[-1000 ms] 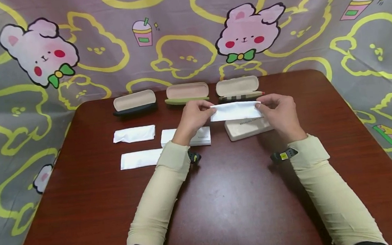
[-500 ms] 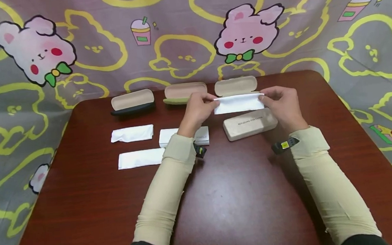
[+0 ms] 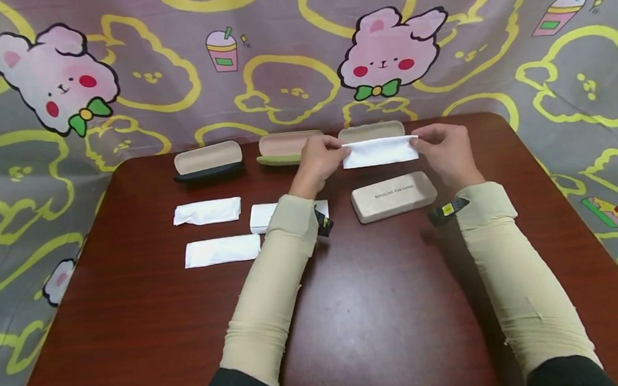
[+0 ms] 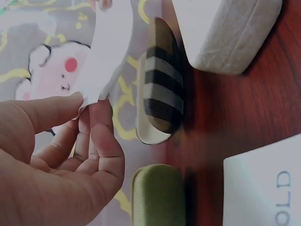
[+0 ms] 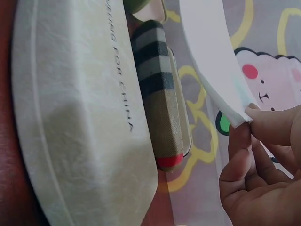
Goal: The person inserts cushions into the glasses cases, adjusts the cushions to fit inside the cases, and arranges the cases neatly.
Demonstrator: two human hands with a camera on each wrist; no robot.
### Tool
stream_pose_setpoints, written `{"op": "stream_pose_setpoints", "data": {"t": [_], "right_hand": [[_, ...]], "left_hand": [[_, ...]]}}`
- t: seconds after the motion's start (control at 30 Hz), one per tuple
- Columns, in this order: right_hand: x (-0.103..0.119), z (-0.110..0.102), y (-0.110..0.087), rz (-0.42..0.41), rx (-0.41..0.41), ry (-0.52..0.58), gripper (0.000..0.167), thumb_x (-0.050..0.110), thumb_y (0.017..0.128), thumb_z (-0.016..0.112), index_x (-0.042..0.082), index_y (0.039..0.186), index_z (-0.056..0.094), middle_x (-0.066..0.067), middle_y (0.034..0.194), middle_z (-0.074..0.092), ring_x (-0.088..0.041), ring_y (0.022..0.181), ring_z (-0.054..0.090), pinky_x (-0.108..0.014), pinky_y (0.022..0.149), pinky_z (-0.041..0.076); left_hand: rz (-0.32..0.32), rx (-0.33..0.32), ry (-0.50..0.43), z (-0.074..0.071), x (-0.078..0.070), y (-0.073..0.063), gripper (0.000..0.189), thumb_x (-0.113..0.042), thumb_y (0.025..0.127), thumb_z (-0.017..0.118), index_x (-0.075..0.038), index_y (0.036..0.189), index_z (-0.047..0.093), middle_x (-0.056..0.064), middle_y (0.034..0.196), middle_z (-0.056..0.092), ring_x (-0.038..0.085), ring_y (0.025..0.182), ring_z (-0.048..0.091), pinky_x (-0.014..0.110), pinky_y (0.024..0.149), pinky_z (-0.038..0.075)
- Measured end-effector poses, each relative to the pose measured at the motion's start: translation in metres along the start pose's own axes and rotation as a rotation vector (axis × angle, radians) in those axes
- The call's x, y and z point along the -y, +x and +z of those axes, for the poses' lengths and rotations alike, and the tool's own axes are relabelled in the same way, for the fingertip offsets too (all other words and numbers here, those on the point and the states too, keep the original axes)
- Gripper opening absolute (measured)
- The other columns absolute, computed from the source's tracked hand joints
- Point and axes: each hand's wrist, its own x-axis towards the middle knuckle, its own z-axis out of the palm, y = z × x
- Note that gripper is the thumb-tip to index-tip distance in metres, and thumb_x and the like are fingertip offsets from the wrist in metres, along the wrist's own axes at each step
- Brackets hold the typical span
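Note:
A folded white cloth [image 3: 380, 152] is stretched level between the two hands, above the table. The left hand [image 3: 317, 163] pinches one end between thumb and fingers, as the left wrist view shows. At the other end, the right hand [image 3: 449, 151] pinches the corner the same way. Just behind the cloth stands an open glasses case with a pale lining [image 3: 371, 130]; its plaid outside [image 4: 162, 89] shows in the left wrist view. The cloth hides the case's lower half in the head view. Below the hands lies a closed beige glasses case [image 3: 394, 198] with printed lettering.
An open green glasses case [image 3: 278, 160] and an open black one [image 3: 209, 172] stand along the back edge. Partly behind the left forearm lies a white case [image 3: 262, 220]. Two folded white cloths, one upper [image 3: 207, 212] and one lower [image 3: 223, 251], lie at left.
Both hands have moved away from the body and slightly right, carrying the cloth from over the beige case to in front of the plaid case's lid. The beige case is now fully uncovered.

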Motion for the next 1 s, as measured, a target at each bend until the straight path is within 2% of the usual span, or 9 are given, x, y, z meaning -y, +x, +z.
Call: {"op": "stream_pose_setpoints", "data": {"t": [0.23,0.43,0.57,0.67,0.8,0.83,1.0], "right_hand": [[-0.001,0.002,0.014,0.023,-0.011,0.011,0.028,0.019,0.094,0.073,-0.001,0.114,0.073,-0.010,0.106,0.069,-0.015,0.087,0.059,-0.020,0.068,0.048],[-0.006,0.003,0.025,0.046,0.004,0.026,0.032,0.023,0.094,0.073,0.000,0.117,0.072,-0.010,0.108,0.066,-0.017,0.086,0.059,-0.019,0.065,0.048],[-0.010,0.005,0.030,0.050,0.000,0.025,0.031,0.021,0.094,0.073,0.000,0.116,0.072,-0.010,0.104,0.065,-0.021,0.083,0.061,-0.021,0.063,0.049],[-0.013,0.007,0.034,0.051,0.004,0.025,0.031,0.021,0.094,0.073,-0.001,0.117,0.072,-0.010,0.106,0.064,-0.024,0.085,0.061,-0.022,0.062,0.047],[-0.014,0.010,0.040,0.060,0.010,0.001,0.033,0.022,0.095,0.071,-0.001,0.119,0.071,-0.011,0.112,0.061,-0.022,0.090,0.056,-0.022,0.064,0.045],[-0.014,0.011,0.041,0.062,0.011,-0.005,0.033,0.022,0.095,0.071,-0.001,0.119,0.071,-0.010,0.113,0.060,-0.020,0.090,0.056,-0.021,0.065,0.046],[-0.019,0.013,0.050,0.070,0.016,-0.038,0.031,0.020,0.095,0.071,-0.001,0.118,0.071,-0.009,0.111,0.060,-0.015,0.086,0.054,-0.022,0.066,0.045]], "left_hand": [[-0.005,0.004,-0.028,-0.002,-0.001,0.015,0.014,-0.012,0.092,0.074,-0.001,0.100,0.075,0.009,0.096,0.066,0.018,0.078,0.057,0.027,0.065,0.046],[-0.008,0.001,-0.077,0.000,-0.004,0.022,0.014,-0.010,0.092,0.073,0.002,0.101,0.074,0.011,0.100,0.067,0.026,0.081,0.065,0.026,0.065,0.047],[-0.003,0.001,-0.086,0.004,-0.005,0.026,0.012,-0.009,0.093,0.073,0.002,0.098,0.074,0.010,0.098,0.067,0.020,0.070,0.062,0.026,0.062,0.046],[0.003,-0.022,-0.092,0.007,-0.005,0.029,0.011,-0.007,0.093,0.072,0.003,0.097,0.073,0.010,0.097,0.067,0.022,0.069,0.062,0.029,0.062,0.049],[-0.007,-0.040,-0.066,0.006,-0.004,0.034,0.011,-0.009,0.094,0.072,0.002,0.097,0.074,0.010,0.099,0.068,0.023,0.075,0.063,0.030,0.065,0.050],[-0.012,-0.043,-0.056,0.006,-0.003,0.036,0.012,-0.010,0.094,0.072,0.002,0.097,0.074,0.010,0.099,0.068,0.019,0.074,0.061,0.027,0.063,0.048],[-0.030,-0.069,-0.036,0.009,0.002,0.043,0.011,-0.011,0.094,0.072,-0.001,0.097,0.074,0.009,0.103,0.067,0.019,0.084,0.060,0.028,0.068,0.049]]}}
